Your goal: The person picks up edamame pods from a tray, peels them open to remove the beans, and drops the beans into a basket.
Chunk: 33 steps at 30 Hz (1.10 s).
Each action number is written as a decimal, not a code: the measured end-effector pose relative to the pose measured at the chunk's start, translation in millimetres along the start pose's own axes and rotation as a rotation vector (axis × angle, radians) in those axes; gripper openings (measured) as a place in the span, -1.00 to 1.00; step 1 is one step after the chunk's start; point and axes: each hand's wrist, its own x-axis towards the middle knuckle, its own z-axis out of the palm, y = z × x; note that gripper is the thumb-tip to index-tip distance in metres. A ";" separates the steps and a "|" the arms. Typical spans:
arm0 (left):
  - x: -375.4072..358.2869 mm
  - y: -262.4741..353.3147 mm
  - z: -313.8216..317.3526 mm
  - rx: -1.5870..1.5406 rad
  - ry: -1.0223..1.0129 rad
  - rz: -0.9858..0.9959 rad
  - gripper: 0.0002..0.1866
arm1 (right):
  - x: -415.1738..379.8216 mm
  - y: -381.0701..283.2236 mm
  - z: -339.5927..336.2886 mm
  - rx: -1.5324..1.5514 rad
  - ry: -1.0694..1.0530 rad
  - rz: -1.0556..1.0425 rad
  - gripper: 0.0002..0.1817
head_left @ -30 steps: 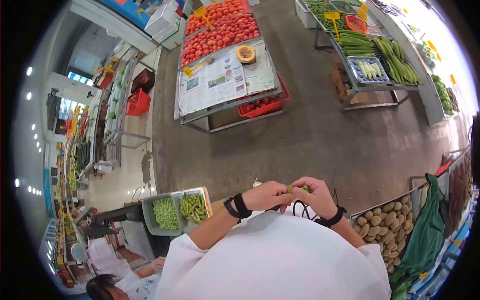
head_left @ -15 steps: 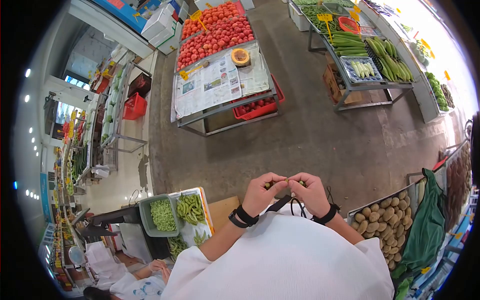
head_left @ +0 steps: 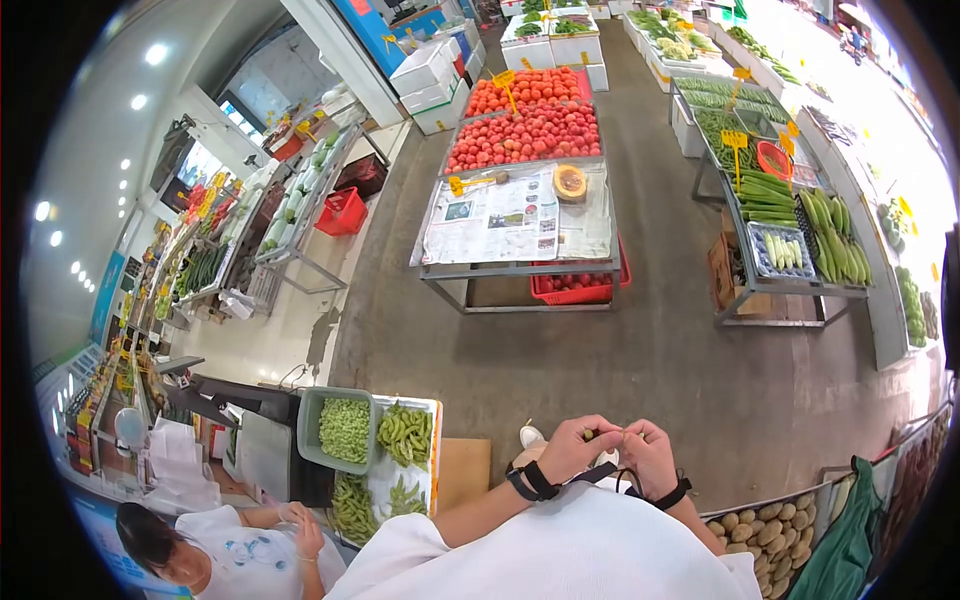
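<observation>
Produce market, bare concrete floor (head_left: 560, 370), stuff everywhere. Far left of the near side there's another person (head_left: 250, 545) in a white top, hands together. Next along is a green tub (head_left: 309, 420) of shelled beans (head_left: 345, 430), with a white tray (head_left: 386, 482) of green pods (head_left: 405, 435) right up against it, then a piece of cardboard (head_left: 466, 468) partly behind the wearer's forearm. Farther off, beyond the hands, stands a newspaper-covered table (head_left: 490, 225). So, the left hand (head_left: 570, 450) is curled in around a small green pod (head_left: 589, 435), which sits at the fingertips and is mostly hidden by them. Right hand (head_left: 652, 464) is pinched narrow just beside it; can't tell if it's got a piece too. Black strap (head_left: 597, 472) hangs right below both. Then potatoes (head_left: 775, 535) and a green cloth (head_left: 840, 540) on the right.
</observation>
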 end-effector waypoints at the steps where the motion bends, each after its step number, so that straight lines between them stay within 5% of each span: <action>1: 0.1 0.1 -0.2 -0.007 -0.002 -0.011 -0.83 | 0.5 2.0 -0.1 0.029 -0.006 0.013 -0.92; 6: 4.3 2.8 7.6 -0.160 0.095 -0.060 -0.83 | 0.4 -2.0 4.7 0.037 0.067 0.023 -0.93; 9: -1.3 12.9 8.9 0.419 0.158 0.243 -0.82 | 0.6 -6.9 9.1 -0.107 0.116 -0.087 -0.95; 12: 0.8 7.5 2.4 0.626 0.139 0.445 -0.84 | 3.6 1.2 4.4 -0.271 0.085 -0.239 -0.97; 15: 1.8 2.0 2.1 0.298 0.098 0.209 -0.87 | 4.2 8.3 -1.5 -0.355 0.102 -0.243 -0.93; 23: 1.6 -7.1 4.6 0.336 0.128 0.192 -0.85 | 0.0 -1.7 -2.1 -0.372 -0.001 -0.073 -0.78; 33: -1.2 1.2 0.2 0.304 0.114 0.136 -0.82 | 7.0 -6.6 4.7 -0.432 -0.034 -0.106 -0.87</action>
